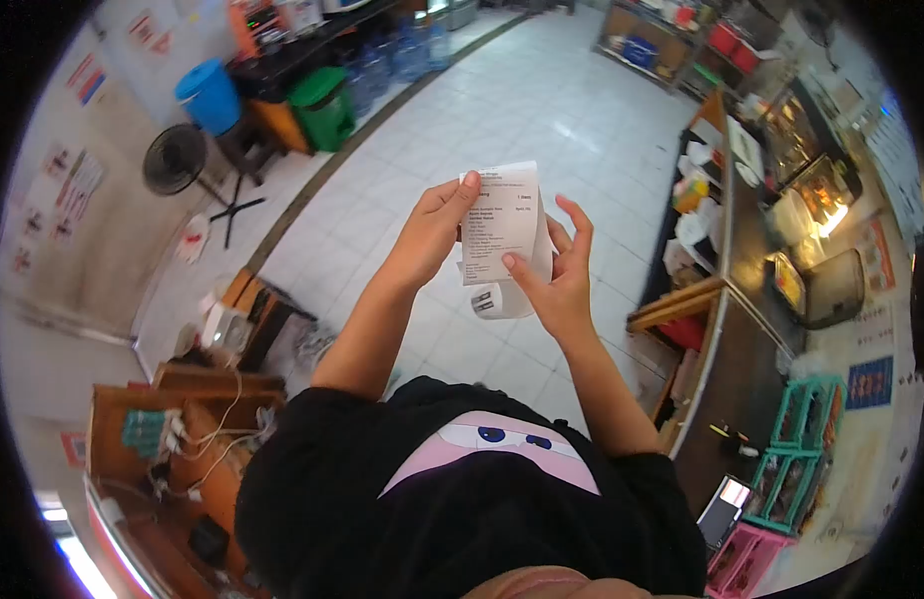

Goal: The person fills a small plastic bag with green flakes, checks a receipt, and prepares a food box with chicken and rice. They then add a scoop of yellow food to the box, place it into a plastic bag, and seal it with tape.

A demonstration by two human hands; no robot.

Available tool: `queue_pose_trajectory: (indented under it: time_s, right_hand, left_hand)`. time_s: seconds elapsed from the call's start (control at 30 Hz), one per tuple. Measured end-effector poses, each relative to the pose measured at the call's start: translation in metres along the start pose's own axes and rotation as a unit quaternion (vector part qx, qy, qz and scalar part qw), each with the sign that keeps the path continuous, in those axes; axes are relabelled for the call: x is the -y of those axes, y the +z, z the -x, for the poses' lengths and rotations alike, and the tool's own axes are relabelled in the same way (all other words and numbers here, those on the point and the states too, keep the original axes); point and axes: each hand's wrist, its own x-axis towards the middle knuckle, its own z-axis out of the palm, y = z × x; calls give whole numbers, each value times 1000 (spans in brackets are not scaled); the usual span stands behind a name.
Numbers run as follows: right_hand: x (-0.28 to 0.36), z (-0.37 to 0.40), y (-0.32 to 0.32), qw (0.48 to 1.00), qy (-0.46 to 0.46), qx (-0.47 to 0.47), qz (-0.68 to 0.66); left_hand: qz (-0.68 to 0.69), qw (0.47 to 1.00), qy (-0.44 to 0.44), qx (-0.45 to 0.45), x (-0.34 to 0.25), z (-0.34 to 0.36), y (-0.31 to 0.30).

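Printed paper receipt: I see it held up before the chest of the black T-shirt, over the white tile floor; printed side toward my camera, most text too small for me to read.
Left hand: pinching the upper left edge, thumb on the front, fingers mostly hidden behind.
Right hand: thumb flat on the print near the lower right, index finger raised off the paper, the others partly behind; narrow grip, as far as I can tell.
Curled end: hangs below the right thumb, bent round, dark printed marks on it; I cannot tell whether it is the same strip.
Weight: next to nothing, I judge.
Stiffness: limp along its length; I expect it to roll up wherever unsupported.
Surface: probably smooth and a little slippery; a light pinch should do.
Fragility: likely to crease or tear if the hands pull apart.
Best hold: side edges, thumb over fingers, print left uncovered.
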Motion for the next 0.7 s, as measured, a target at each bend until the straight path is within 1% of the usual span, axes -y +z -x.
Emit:
queue_pose_trajectory:
  time_s: [0.1,0.17,0.2,0.3,0.4,0.5,0.6,0.7]
  right_hand:
    - [4,-7,-69,997,57,16,58]
    - [-7,-14,-100,993,49,39,103]
    - [-12,-16,-110,990,46,49,121]
    - [-11,-22,-119,992,24,8,125]
    - [-3,-35,-134,993,97,-20,72]
    - [0,-62,-147,985,131,-53,102]
    - [-17,-98,-162,980,131,-87,118]
    - [-31,-140,-168,969,137,-97,184]
  left_hand:
    - [38,999,-13,32,5,-36,53]
    - [48,998,-20,40,6,-56,76]
    - [50,997,-25,44,7,-66,83]
    - [26,998,-13,60,11,-93,97]
    - [2,999,-3,53,10,-124,101]
    - [-61,996,54,38,15,-165,101]
    - [-126,987,95,-36,28,-214,99]
    - [-150,975,154,-56,43,-268,87]
